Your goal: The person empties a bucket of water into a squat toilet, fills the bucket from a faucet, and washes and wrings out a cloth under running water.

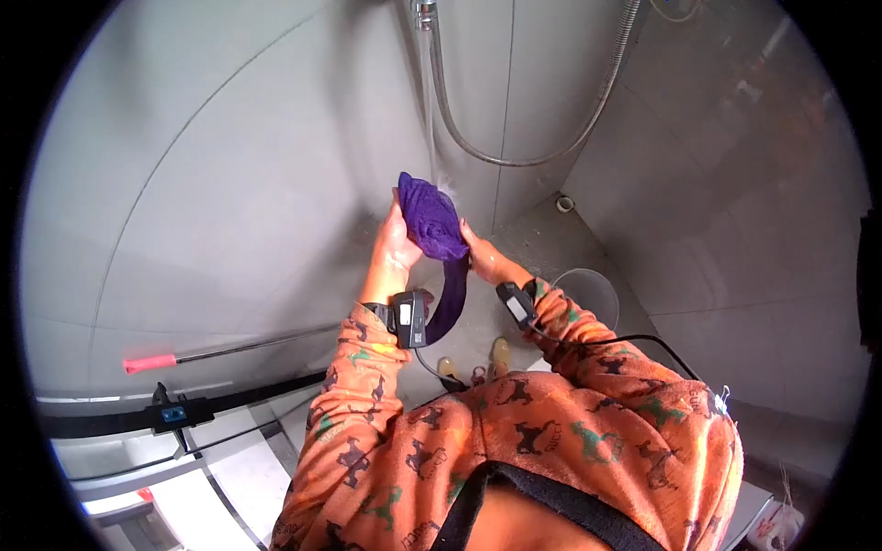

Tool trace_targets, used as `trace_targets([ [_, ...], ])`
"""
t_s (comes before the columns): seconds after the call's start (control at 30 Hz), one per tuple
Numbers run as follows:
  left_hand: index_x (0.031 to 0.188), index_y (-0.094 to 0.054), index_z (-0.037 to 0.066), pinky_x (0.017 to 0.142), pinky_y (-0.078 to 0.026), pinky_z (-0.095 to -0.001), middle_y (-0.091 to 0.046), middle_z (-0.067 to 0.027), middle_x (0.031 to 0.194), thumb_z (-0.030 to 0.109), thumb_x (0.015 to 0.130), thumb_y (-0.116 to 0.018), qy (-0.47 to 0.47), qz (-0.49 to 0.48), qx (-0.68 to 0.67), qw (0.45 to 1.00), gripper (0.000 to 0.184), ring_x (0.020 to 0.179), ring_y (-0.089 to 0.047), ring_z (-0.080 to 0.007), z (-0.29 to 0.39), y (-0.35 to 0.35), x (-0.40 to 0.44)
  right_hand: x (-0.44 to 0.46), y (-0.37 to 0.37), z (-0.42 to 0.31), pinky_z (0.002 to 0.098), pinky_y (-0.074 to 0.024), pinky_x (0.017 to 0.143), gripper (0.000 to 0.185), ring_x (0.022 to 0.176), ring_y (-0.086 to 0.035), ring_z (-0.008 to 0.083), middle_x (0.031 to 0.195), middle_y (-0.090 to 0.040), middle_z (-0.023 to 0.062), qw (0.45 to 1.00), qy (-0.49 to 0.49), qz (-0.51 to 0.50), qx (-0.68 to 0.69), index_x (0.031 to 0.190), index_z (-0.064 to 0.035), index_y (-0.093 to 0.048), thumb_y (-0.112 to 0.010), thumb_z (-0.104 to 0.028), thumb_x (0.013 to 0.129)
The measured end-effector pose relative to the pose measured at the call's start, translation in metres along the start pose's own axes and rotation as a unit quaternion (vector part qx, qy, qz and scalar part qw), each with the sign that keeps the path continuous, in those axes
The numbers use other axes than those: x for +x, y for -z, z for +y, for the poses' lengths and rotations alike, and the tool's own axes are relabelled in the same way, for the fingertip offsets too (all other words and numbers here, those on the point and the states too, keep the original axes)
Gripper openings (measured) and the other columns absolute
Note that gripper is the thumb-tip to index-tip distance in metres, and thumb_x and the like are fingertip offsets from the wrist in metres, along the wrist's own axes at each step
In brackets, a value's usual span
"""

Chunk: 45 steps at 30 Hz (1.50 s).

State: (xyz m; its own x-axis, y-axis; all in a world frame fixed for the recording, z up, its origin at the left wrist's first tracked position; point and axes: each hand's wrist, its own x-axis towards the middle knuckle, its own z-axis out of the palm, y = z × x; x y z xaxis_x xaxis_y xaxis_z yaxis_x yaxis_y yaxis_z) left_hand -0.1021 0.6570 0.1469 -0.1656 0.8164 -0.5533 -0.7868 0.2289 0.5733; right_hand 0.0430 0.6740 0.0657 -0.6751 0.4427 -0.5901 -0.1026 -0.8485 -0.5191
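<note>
Both hands hold one purple cloth (430, 216), gathered between them: the left hand (397, 237) supports its left side, the right hand (487, 257) bears on its near right edge with the thumb along the side. Gap between the hands is narrow — the width of the bundle. Fingers beneath the cloth are hidden, so their exact closure cannot be told.

Cloth sits at mid-scene, raised in front of the person's body. Its long axis runs aslant, from a far-left tip to a near-right end. A dark purple strip (452, 298) hangs below that near end, curving toward the near left; whether it is one piece with the bundle cannot be told.

Water stream (427, 101) drops from the tap (424, 14) at the far side and breaks into spray at the cloth's far right edge. Metal hose (514, 163) loops from beside the tap toward the far right, against the grey wall (294, 156).

Each wrist carries a small black device — left unit (410, 320), right unit (517, 305) — at the cuff of a patterned orange garment (514, 432). Clear bucket (588, 294) stands to the right, partly behind the right sleeve. Pink-ended pole (150, 365) lies at the near left. Two shoes (501, 355) show on the floor below the hands.
</note>
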Motion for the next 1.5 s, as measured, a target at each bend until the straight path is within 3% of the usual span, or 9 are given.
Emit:
trace_targets([
  [0.33, 0.128, -0.03, 0.007, 0.091, -0.015, -0.0663, -0.025, -0.0171, 0.135, 0.071, 0.07, -0.04, 0.181, 0.145, -0.039, 0.972, 0.087, 0.123, -0.024, -0.036, -0.016, -0.003, -0.029, -0.021, -0.041, -0.07, 0.0308, -0.0449, 0.073, 0.024, 0.079, -0.055, 0.0169, 0.089, -0.056, 0.0058, 0.964, 0.256, -0.043, -0.052, 0.091, -0.0011, -0.054, -0.061, -0.011, 0.071],
  [0.47, 0.093, -0.055, 0.01, 0.075, -0.045, -0.0305, -0.055, -0.0036, 0.089, 0.06, 0.076, -0.047, 0.041, -0.045, 0.001, 0.998, 0.054, 0.083, -0.055, -0.0137, 0.004, 0.036, -0.029, -0.041, -0.099, -0.046, 0.035, -0.0394, 0.082, 0.025, 0.092, -0.049, 0.0266, 0.095, -0.054, 0.0106, 0.807, 0.433, -0.116, -0.386, 0.083, -0.0045, -0.057, -0.064, -0.015, 0.061],
  [0.57, 0.099, -0.054, 0.009, 0.075, -0.046, -0.0333, -0.058, -0.0059, 0.095, 0.045, 0.082, -0.048, -0.003, 0.115, 0.04, 0.993, 0.04, 0.087, -0.057, -0.0175, -0.003, 0.007, -0.043, -0.002, -0.087, -0.029, 0.04, -0.0398, 0.078, 0.022, 0.088, -0.048, 0.032, 0.089, -0.054, 0.0153, 0.696, 0.546, 0.054, -0.463, 0.079, -0.0025, -0.056, -0.058, -0.019, 0.065],
  [0.73, 0.11, -0.049, 0.004, 0.087, -0.039, -0.0446, -0.054, -0.0106, 0.109, 0.031, 0.087, -0.045, 0.037, 0.0, -0.02, 0.999, 0.036, 0.102, -0.051, -0.024, -0.013, -0.013, -0.002, 0.054, -0.011, -0.06, 0.038, -0.0393, 0.086, 0.034, 0.099, -0.051, 0.0329, 0.101, -0.056, 0.0173, 0.712, 0.343, -0.022, -0.612, 0.1, -0.0035, -0.056, -0.051, -0.029, 0.078],
  [0.8, 0.111, -0.049, 0.003, 0.089, -0.037, -0.0449, -0.053, -0.0118, 0.111, 0.032, 0.087, -0.045, 0.043, -0.02, -0.052, 0.998, 0.038, 0.103, -0.05, -0.0249, -0.007, -0.022, -0.005, 0.025, -0.017, -0.05, 0.0353, -0.033, 0.095, 0.048, 0.107, -0.048, 0.0291, 0.11, -0.055, 0.0099, 0.977, 0.058, -0.099, 0.181, 0.113, -0.0071, -0.05, -0.046, -0.043, 0.082],
  [1.03, 0.115, -0.045, 0.001, 0.094, -0.033, -0.0464, -0.05, -0.0132, 0.114, 0.04, 0.085, -0.046, 0.051, -0.041, -0.086, 0.994, 0.048, 0.109, -0.046, -0.0281, -0.002, -0.033, -0.008, 0.023, -0.007, -0.053, 0.042, -0.0412, 0.088, 0.059, 0.107, -0.048, 0.0275, 0.121, -0.044, 0.0143, 0.911, 0.003, -0.181, 0.371, 0.122, -0.0121, -0.037, -0.043, -0.054, 0.081],
  [1.23, 0.115, -0.045, 0.005, 0.09, -0.036, -0.0471, -0.05, -0.0122, 0.114, 0.056, 0.076, -0.049, 0.085, 0.13, -0.053, 0.987, 0.064, 0.106, -0.048, -0.0274, 0.004, -0.019, -0.02, -0.002, -0.041, -0.064, 0.0349, -0.0402, 0.081, 0.041, 0.094, -0.05, 0.0224, 0.101, -0.05, 0.0084, 0.971, 0.23, -0.049, -0.033, 0.109, -0.0099, -0.046, -0.063, -0.025, 0.075],
  [1.4, 0.105, -0.051, 0.006, 0.083, -0.045, -0.0402, -0.057, -0.0108, 0.101, 0.054, 0.083, -0.039, 0.029, 0.084, -0.029, 0.996, 0.055, 0.092, -0.056, -0.0239, -0.001, 0.019, -0.005, -0.034, -0.073, -0.039, 0.0428, -0.031, 0.092, 0.057, 0.11, -0.036, 0.0384, 0.119, -0.036, 0.0211, 0.727, 0.46, 0.065, -0.506, 0.117, -0.0102, -0.042, -0.063, -0.036, 0.071],
  [1.5, 0.099, -0.054, 0.006, 0.074, -0.049, -0.0363, -0.06, -0.0088, 0.095, 0.042, 0.086, -0.042, -0.019, 0.139, -0.061, 0.988, 0.04, 0.081, -0.059, -0.0225, -0.012, 0.032, 0.013, 0.009, -0.06, -0.015, 0.0444, -0.0334, 0.089, 0.056, 0.106, -0.037, 0.0437, 0.115, -0.04, 0.0256, 0.763, 0.447, 0.131, -0.449, 0.117, -0.0105, -0.044, -0.063, -0.037, 0.071],
])
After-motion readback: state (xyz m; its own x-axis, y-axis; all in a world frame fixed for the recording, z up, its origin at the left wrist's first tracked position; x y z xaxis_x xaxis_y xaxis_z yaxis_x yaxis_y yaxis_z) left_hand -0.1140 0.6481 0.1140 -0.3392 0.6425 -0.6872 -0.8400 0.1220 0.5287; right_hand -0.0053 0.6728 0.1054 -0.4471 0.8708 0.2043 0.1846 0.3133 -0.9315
